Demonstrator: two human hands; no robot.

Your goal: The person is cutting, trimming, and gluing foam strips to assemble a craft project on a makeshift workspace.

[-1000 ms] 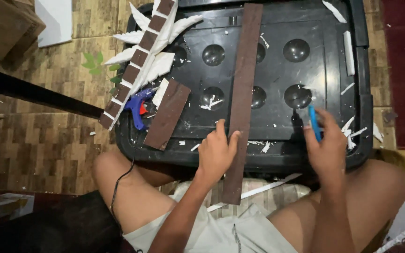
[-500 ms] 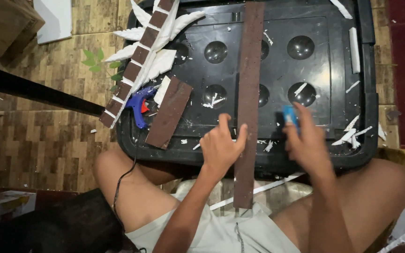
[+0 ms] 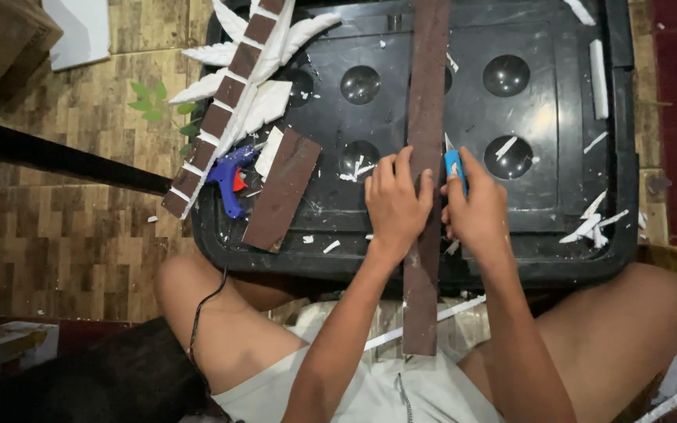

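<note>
Lighting, as I read it from the head view: dim, warm indoor light from above. Glare: small highlights in the round dimples of the glossy black plastic tray (image 3: 558, 211). Shadow: deep along the lower left, where a dark shape swallows detail; soft under the long dark-brown flat strip (image 3: 425, 235). Focus: sharp at centre, white foam scraps (image 3: 589, 227) crisp; my left hand (image 3: 395, 205) and right hand (image 3: 476, 213) clear, unblurred. Edges: mild wide-angle bending of the brown wood-pattern floor (image 3: 56, 235); corners darker.

Brown cardboard box (image 3: 1, 39) at top left corner on floor — white flat panel (image 3: 80, 30) just beside it. No labels, signs, screens visible.
</note>
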